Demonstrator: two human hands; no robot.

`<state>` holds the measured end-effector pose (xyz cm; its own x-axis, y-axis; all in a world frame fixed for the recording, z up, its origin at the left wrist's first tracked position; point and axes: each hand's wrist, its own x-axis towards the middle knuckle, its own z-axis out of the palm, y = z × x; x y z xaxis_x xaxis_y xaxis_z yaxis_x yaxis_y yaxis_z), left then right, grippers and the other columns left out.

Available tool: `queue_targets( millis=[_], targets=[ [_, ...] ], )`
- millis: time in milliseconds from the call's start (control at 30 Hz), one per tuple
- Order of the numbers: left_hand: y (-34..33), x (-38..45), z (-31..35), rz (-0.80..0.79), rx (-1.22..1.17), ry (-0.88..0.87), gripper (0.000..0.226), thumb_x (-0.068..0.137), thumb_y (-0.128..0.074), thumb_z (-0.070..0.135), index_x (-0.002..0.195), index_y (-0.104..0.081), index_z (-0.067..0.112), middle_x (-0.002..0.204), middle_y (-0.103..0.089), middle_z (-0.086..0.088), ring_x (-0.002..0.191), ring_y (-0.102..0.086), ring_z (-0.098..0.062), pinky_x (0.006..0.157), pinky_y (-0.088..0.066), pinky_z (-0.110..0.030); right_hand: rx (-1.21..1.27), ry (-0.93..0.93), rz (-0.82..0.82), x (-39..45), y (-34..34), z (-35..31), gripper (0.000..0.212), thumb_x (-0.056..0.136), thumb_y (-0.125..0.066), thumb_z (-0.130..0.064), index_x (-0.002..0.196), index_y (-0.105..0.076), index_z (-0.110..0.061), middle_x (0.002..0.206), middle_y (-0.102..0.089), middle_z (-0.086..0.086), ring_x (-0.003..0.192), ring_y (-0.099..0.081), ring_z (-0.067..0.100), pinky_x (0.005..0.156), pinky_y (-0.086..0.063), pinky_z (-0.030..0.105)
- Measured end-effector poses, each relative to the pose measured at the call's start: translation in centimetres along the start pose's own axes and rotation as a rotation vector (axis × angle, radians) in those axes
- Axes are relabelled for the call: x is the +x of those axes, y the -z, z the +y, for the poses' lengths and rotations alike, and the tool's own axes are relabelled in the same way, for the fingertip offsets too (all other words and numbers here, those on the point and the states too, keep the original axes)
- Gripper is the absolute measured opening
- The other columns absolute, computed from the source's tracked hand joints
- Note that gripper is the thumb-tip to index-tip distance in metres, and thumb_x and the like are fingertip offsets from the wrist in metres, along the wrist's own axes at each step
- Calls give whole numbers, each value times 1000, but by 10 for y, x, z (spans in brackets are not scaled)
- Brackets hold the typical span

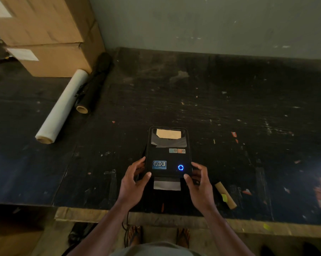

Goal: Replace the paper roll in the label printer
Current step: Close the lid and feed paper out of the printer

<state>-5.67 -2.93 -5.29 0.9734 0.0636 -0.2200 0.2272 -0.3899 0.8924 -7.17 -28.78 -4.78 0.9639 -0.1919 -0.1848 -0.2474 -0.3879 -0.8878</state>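
A black label printer (pixel 168 156) sits on the dark worktable (pixel 220 108), lid down, with a blue ring light lit on its front right. A short strip of label paper (pixel 167 184) sticks out of its front slot. Through the clear window at its back a brown shape shows. My left hand (pixel 134 179) grips the printer's front left corner, thumb on top. My right hand (pixel 198 183) grips the front right corner the same way. A bare cardboard core (pixel 225 195) with a yellow sticker lies on the table just right of my right hand.
A white film roll (pixel 62 107) and a black roll (pixel 94 84) lie at the left, beside stacked cardboard boxes (pixel 45 34). A grey wall (pixel 211 23) closes the back. A cable hangs off the table's front edge near my feet.
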Motion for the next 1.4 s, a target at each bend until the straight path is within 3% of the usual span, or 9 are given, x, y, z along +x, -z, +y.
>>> queue_targets(
  millis=[100, 367, 533, 700, 833, 1000, 1133, 1300, 1400],
  targets=[
    [0, -1, 1, 8, 0, 1, 62, 98, -73, 30, 151, -45, 47, 150, -54, 11, 123, -53, 11, 94, -44, -14, 1, 0, -8, -1, 1, 0, 52, 98, -69, -28, 140, -41, -42, 129, -59, -4, 113, -61, 5, 88, -54, 26],
    [1, 0, 0, -1, 4, -4, 62, 98, -72, 31, 150, -42, 50, 153, -53, 9, 134, -53, -5, 93, -43, -13, -12, -6, -8, 0, 1, -2, 55, 97, -70, -27, 143, -42, -37, 126, -58, -7, 111, -61, 5, 90, -56, 29],
    [1, 0, 0, -4, -2, -3, 62, 98, -71, 31, 151, -42, 48, 154, -52, 8, 133, -52, -5, 88, -44, -10, -4, -11, -12, 0, 1, -2, 55, 97, -69, -28, 143, -42, -37, 127, -58, -5, 114, -61, 8, 86, -54, 24],
    [1, -1, 1, -7, -4, -2, 62, 98, -71, 31, 151, -43, 47, 154, -52, 6, 137, -52, -9, 97, -44, -17, -18, -15, -16, -1, 2, -3, 54, 97, -69, -28, 142, -42, -39, 126, -57, -7, 112, -61, 7, 87, -54, 25],
    [2, -1, 2, -10, -2, 3, 63, 98, -72, 32, 152, -43, 47, 154, -52, 8, 138, -52, -8, 94, -42, -15, -24, -20, -15, -2, 2, -5, 53, 97, -69, -27, 141, -42, -40, 125, -58, -9, 111, -62, 5, 81, -52, 20],
    [3, -3, 3, -22, 4, 10, 63, 98, -73, 32, 152, -45, 44, 151, -53, 11, 135, -53, -6, 98, -44, -19, -30, -36, -19, -3, 1, -6, 54, 97, -70, -26, 144, -43, -36, 127, -60, -6, 114, -63, 9, 87, -55, 26],
    [5, -2, 6, -34, 24, 42, 58, 97, -73, 33, 149, -49, 45, 137, -58, 24, 122, -59, 3, 97, -48, -20, -34, -44, -38, -3, 4, -8, 55, 98, -69, -26, 145, -43, -35, 125, -59, -9, 113, -62, 6, 87, -54, 24],
    [34, -21, -26, -12, 99, 106, 32, 100, -70, 29, 122, -65, 50, 113, -72, 35, 104, -70, 9, 82, -58, -17, -63, -139, 34, -18, 25, 15, 39, 100, -67, -19, 133, -53, -34, 112, -68, -9, 104, -68, 8, 87, -58, 32],
    [68, -56, -69, 0, 128, 252, 28, 98, -73, 19, 116, -71, 41, 103, -78, 25, 92, -77, -1, 84, -65, -36, -115, -279, 63, -59, 51, 49, 24, 102, -63, -18, 112, -60, -39, 113, -73, 3, 102, -72, 18, 88, -59, 37]
  ],
)
